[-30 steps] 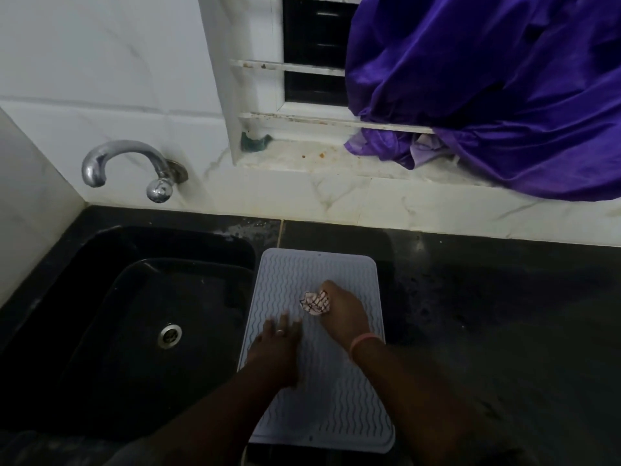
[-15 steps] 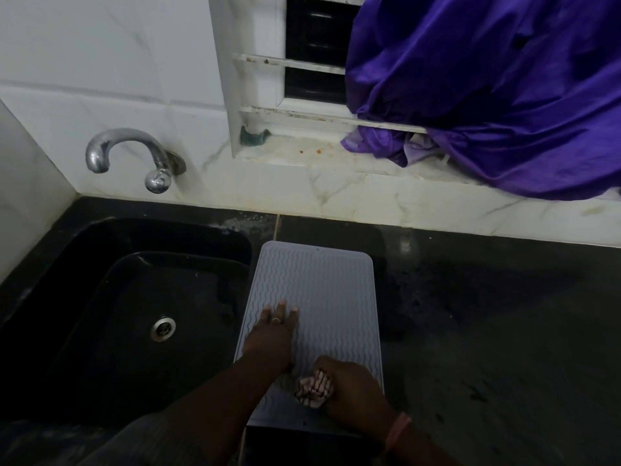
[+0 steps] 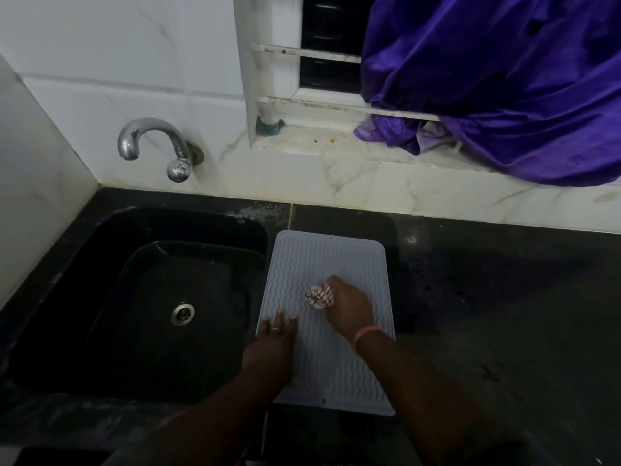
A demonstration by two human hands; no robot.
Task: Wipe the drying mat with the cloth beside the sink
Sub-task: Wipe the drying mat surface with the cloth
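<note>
A pale grey drying mat (image 3: 322, 257) with a wavy ribbed surface lies on the dark counter just right of the black sink (image 3: 134, 297). My right hand (image 3: 349, 307) is closed around a bunched white cloth with dark red stripes (image 3: 320, 296) and presses it on the middle of the mat. My left hand (image 3: 272, 344) lies flat on the mat's left edge with fingers spread, a ring on one finger. My forearms hide part of the mat's near half.
A chrome tap (image 3: 154, 146) juts from the white tiled wall above the sink. Purple fabric (image 3: 504, 82) hangs over the window ledge at the upper right. Dark counter (image 3: 504, 314) stretches right of the mat.
My right hand has carried the cloth from the mat's near edge back up to its middle. My left hand has stayed pressed on the left side.
</note>
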